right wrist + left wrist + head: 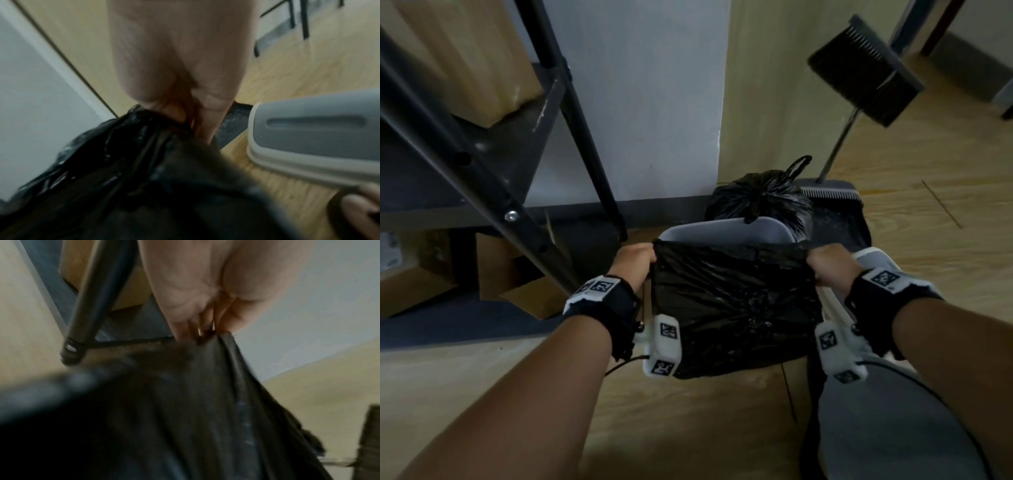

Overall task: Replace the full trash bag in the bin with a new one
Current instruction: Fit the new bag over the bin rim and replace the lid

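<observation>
A new black trash bag (732, 301) hangs stretched flat between my hands, in front of the grey bin (726, 229). My left hand (635, 257) pinches its upper left corner; the wrist view shows the fingertips (203, 331) closed on the bag's edge (222, 344). My right hand (825, 262) pinches the upper right corner, its fingers (185, 116) curled into the black plastic (127, 154). The full, tied black bag (760, 198) sits on the floor behind the bin, against the wall.
A dark metal shelf frame (524, 192) with cardboard boxes stands at the left. A broom (866, 72) and a dustpan (839, 212) lean at the back right. The grey bin lid (316, 136) lies on the wooden floor to the right. My knee (887, 421) is at the lower right.
</observation>
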`<state>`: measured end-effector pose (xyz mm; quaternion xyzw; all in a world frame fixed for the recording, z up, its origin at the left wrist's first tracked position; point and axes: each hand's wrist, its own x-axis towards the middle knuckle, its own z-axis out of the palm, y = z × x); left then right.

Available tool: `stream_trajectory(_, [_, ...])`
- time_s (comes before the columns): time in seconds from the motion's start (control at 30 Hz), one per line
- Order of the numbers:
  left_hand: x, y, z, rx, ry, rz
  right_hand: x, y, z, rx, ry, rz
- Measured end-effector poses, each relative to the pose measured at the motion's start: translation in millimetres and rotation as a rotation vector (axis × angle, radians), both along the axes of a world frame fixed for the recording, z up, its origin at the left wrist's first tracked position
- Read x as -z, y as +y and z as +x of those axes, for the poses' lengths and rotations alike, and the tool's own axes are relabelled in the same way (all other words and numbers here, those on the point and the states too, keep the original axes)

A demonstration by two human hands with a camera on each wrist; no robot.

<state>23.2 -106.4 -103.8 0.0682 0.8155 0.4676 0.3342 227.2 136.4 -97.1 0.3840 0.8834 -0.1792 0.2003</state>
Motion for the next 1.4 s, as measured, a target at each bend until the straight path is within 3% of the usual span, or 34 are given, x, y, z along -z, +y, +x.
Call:
stream_trajectory(0.03, [-2,4,-2,-0.045,-0.018,0.027,-8,-4,-6,0.179,0.146,-0.150])
stream_trajectory(0.1, [-7,8,-4,-0.055,-0.006,0.024,-13,-12,-7,0.266,0.400,-0.230])
stream_trajectory(0.23, [-11,4,-5,0.111,0.141,-0.101,-8,-25,-4,0.089,0.338,-0.043])
stream_trajectory(0.4, [-21,3,-1,0.299,0.162,-0.216,-7,-36,-3,-0.043,0.308,0.165])
stream_trajectory(0.53, [-34,7,7,0.457,0.227,-0.301,-13,-48,-12,-0.176,0.499,0.195])
stream_trajectory(0.63, [-33,8,15,0.567,0.254,-0.330,-17,-54,-21,-0.345,0.390,0.227])
stream_trajectory(0.73, [-28,6,25,0.646,0.299,-0.343,-19,-62,-24,-0.351,0.298,0.258])
stream_trajectory(0.8, [-24,4,31,0.670,0.315,-0.353,-21,-67,-29,-0.274,0.357,0.159])
stream_trajectory(0.87, [-21,1,33,0.689,0.304,-0.351,-20,-62,-34,-0.082,0.458,0.006])
stream_trajectory(0.97, [-24,0,35,0.690,0.257,-0.307,-12,-45,-35,0.110,0.411,-0.137])
stream_trajectory(1.13, [-21,-14,31,0.663,0.093,-0.460,30,-23,-7,0.194,0.032,-0.122])
stream_trajectory(1.23, [-19,-25,26,0.680,-0.005,-0.615,82,2,17,0.054,-0.286,-0.131])
stream_trajectory(1.3, [-19,-28,25,0.734,-0.052,-0.728,82,1,14,0.098,-0.207,-0.158])
stream_trajectory(1.4, [-19,-35,27,0.740,-0.122,-0.848,17,-24,-11,0.092,0.006,-0.126])
